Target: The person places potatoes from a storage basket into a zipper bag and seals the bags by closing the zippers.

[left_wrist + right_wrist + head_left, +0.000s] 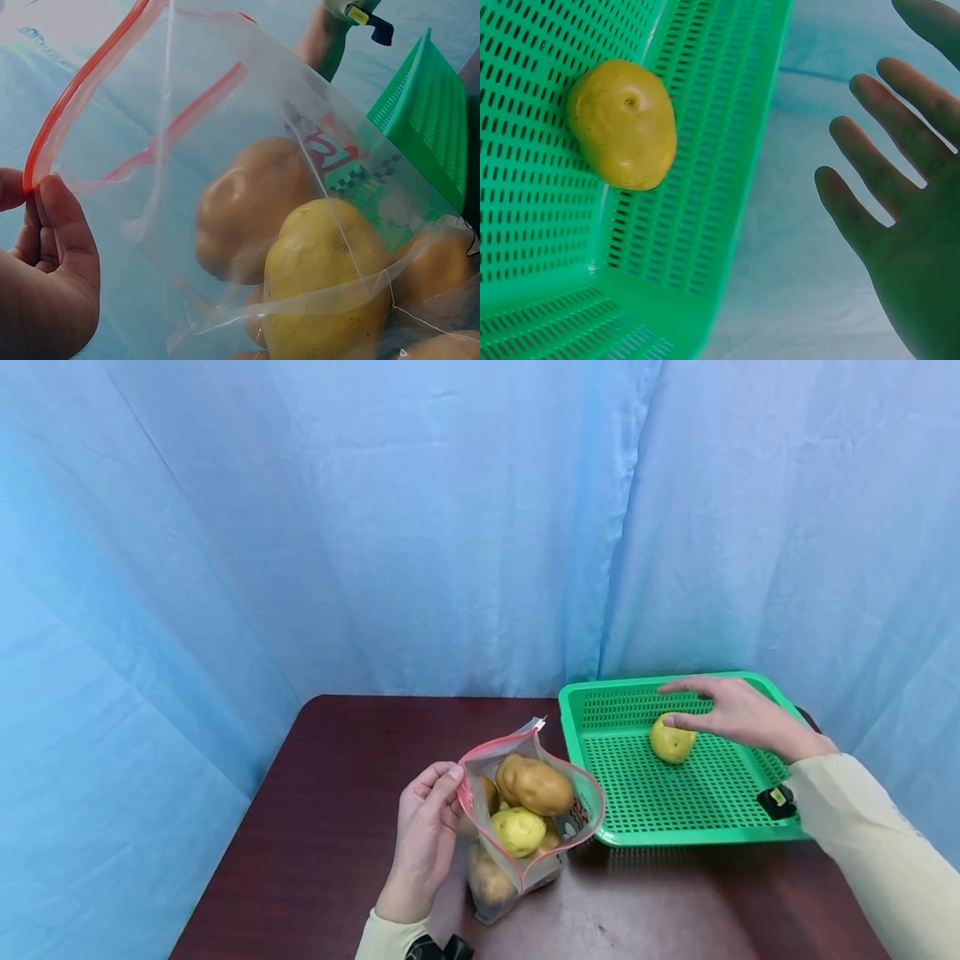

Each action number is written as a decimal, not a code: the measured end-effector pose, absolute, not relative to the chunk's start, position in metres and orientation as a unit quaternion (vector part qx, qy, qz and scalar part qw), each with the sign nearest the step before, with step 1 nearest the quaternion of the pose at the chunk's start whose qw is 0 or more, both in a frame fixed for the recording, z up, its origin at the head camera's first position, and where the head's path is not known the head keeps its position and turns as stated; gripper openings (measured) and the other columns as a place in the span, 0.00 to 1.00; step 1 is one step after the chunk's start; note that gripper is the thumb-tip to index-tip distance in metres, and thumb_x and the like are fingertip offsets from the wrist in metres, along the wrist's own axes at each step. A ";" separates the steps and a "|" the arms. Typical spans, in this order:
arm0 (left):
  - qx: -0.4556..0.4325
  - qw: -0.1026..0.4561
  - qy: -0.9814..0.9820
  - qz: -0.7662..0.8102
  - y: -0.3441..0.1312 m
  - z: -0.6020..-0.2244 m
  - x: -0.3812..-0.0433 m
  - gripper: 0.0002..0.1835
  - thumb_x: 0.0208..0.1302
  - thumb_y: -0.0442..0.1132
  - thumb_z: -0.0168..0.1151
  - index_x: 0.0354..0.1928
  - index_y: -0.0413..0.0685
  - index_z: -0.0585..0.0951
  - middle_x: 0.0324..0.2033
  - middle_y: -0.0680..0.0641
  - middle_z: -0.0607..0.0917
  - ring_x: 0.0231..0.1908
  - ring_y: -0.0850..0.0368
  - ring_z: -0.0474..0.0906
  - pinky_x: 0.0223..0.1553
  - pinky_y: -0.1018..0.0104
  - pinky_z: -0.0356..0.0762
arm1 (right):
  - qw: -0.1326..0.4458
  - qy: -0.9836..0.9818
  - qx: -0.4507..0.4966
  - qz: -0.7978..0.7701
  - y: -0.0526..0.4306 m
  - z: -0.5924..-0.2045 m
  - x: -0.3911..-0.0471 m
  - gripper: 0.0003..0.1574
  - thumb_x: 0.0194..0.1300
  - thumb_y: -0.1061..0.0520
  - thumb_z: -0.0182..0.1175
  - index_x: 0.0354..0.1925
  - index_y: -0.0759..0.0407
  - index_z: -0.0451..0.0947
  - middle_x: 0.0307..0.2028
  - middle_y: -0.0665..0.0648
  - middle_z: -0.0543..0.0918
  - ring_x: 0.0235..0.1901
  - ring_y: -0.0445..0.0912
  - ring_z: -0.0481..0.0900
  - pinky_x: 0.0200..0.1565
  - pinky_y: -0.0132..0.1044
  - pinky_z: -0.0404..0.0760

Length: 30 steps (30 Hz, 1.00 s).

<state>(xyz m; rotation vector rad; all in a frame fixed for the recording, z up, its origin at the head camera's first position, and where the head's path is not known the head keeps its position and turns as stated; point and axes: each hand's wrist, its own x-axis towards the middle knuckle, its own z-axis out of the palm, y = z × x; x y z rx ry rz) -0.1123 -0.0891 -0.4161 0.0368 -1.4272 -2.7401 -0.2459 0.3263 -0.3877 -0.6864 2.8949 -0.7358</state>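
Note:
A clear zip bag [517, 893] with a red zip edge stands on the table with its mouth spread. Inside it lie several potatoes, among them a large brown potato [536, 785] and a yellow potato [517, 832]. My left hand [426, 835] pinches the bag's rim at its left side between thumb and fingers. A single yellow potato [672, 740] sits in the green basket [675, 841]. Over that basket hovers my right hand [738, 714], fingers spread and holding nothing. In the right wrist view, the hand [915, 195] is apart from the potato [622, 124].
The dark red-brown table [352, 793] carries both bag and basket, the basket at the right rear. A light blue curtain [450, 527] hangs behind and around the table. Dark cameras are strapped at both wrists.

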 end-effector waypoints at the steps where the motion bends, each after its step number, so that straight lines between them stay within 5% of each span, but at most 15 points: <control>1: 0.012 0.026 -0.463 -0.886 -0.089 -0.416 -0.112 0.08 0.73 0.29 0.56 0.35 0.44 0.80 0.25 0.52 0.80 0.26 0.64 0.78 0.31 0.74 0.78 | 0.046 0.943 -0.218 -0.246 0.327 -0.391 -0.248 0.36 0.70 0.38 0.66 0.67 0.55 0.77 0.65 0.66 0.78 0.60 0.66 0.77 0.53 0.65 0.77; 30: 0.006 0.043 -0.465 -0.884 -0.093 -0.422 -0.103 0.06 0.73 0.29 0.56 0.36 0.43 0.81 0.27 0.52 0.81 0.27 0.64 0.78 0.32 0.74 0.78 | 0.186 0.917 -0.177 -0.304 0.354 -0.461 -0.279 0.46 0.74 0.40 0.62 0.74 0.69 0.64 0.67 0.78 0.69 0.64 0.74 0.68 0.54 0.66 0.76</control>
